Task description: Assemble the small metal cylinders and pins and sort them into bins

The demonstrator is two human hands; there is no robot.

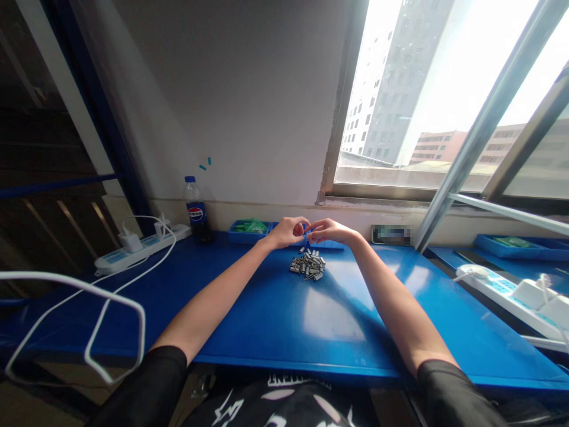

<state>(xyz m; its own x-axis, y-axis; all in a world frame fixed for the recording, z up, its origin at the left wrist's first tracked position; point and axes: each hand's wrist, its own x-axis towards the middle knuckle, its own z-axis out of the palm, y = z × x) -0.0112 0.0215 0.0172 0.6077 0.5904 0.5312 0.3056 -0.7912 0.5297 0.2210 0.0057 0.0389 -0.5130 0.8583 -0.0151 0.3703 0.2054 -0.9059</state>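
My left hand and my right hand meet above the back of the blue table. Fingers and thumbs are curled together in a pinch on both sides, fingertips almost touching. Whatever lies between the fingertips is too small to make out. Just below and in front of the hands is a loose pile of small silvery metal cylinders, several with thin pins. Behind the hands stands a blue tray, partly covered by them. Left of it, another blue tray holds green packets.
A cola bottle stands at the back left beside a white power strip with looping white cables. A dark flat device leans against the wall. Right of the metal post are another power strip and blue tray.
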